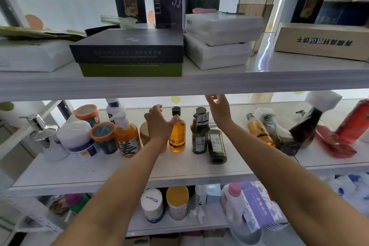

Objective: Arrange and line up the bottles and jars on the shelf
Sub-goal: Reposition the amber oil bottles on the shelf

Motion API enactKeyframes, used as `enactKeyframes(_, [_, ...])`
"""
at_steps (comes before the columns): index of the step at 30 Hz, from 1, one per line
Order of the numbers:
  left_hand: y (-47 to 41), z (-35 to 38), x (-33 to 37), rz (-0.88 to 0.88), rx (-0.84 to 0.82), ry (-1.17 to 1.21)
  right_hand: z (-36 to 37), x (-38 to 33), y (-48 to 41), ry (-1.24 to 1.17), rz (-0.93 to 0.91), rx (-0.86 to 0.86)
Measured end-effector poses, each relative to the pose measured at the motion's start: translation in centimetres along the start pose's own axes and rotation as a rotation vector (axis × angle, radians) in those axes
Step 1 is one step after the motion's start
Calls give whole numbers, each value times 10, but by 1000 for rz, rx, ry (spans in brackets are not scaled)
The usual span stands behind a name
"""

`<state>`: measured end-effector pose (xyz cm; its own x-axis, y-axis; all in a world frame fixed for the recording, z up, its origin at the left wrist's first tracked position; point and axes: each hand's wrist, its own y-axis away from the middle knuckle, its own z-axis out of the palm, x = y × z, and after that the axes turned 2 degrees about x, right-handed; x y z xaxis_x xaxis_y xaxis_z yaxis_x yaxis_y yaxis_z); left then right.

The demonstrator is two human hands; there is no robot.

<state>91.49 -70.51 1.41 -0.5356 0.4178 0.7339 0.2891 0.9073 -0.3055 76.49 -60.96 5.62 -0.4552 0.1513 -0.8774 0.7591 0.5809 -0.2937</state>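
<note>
On the middle shelf (179,170) stands an amber bottle with a black cap (177,136). My left hand (158,124) is just left of it, fingers apart, thumb touching its neck, not gripping. Behind that hand a round gold-lidded jar (144,133) is partly hidden. My right hand (219,110) hovers open above two dark green bottles: one upright (199,132), one lying on its side (216,147). To the left stand an orange pump bottle (126,136), two orange-lidded jars (103,136) and a white tub (76,140).
At the right, an amber bottle (259,132), a dark spray bottle (303,126) and red bottles (339,142) lean or lie tipped. A chrome pump (40,126) stands far left. The upper shelf's edge (199,84) hangs just above my hands. Cans and packs fill the lower shelf.
</note>
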Motion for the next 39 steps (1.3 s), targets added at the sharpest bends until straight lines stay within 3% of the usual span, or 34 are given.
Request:
enactKeyframes(2, [-6, 2, -4, -36, -200, -86, 8, -15, -2, 247, -94, -169])
enactKeyframes(4, [-5, 5, -3, -53, -301, -135, 17, -30, 0, 574, -310, -286])
enactKeyframes(7, [-3, 12, 1, -57, -287, -156, 35, -43, 3, 838, -547, -397])
enactKeyframes(11, [-8, 15, -1, -88, -317, -128, 56, -46, 4, 1042, -631, -456])
enactKeyframes(18, [-6, 16, -2, 35, -361, -283, 59, -54, 3, 999, -560, -471])
enactKeyframes(21, [-8, 11, -1, 8, -371, -154, 57, -53, 5, 951, -527, -473])
enactKeyframes(26, [-16, -8, 12, 7, -301, 93, 43, -61, 1, 677, -381, -381])
enactKeyframes(30, [-18, -36, 21, 13, -288, 298, 35, -67, 1, 651, -284, -448])
enactKeyframes(39, [19, -74, 54, 6, -198, 283, 6, -77, 20, 171, -236, -597])
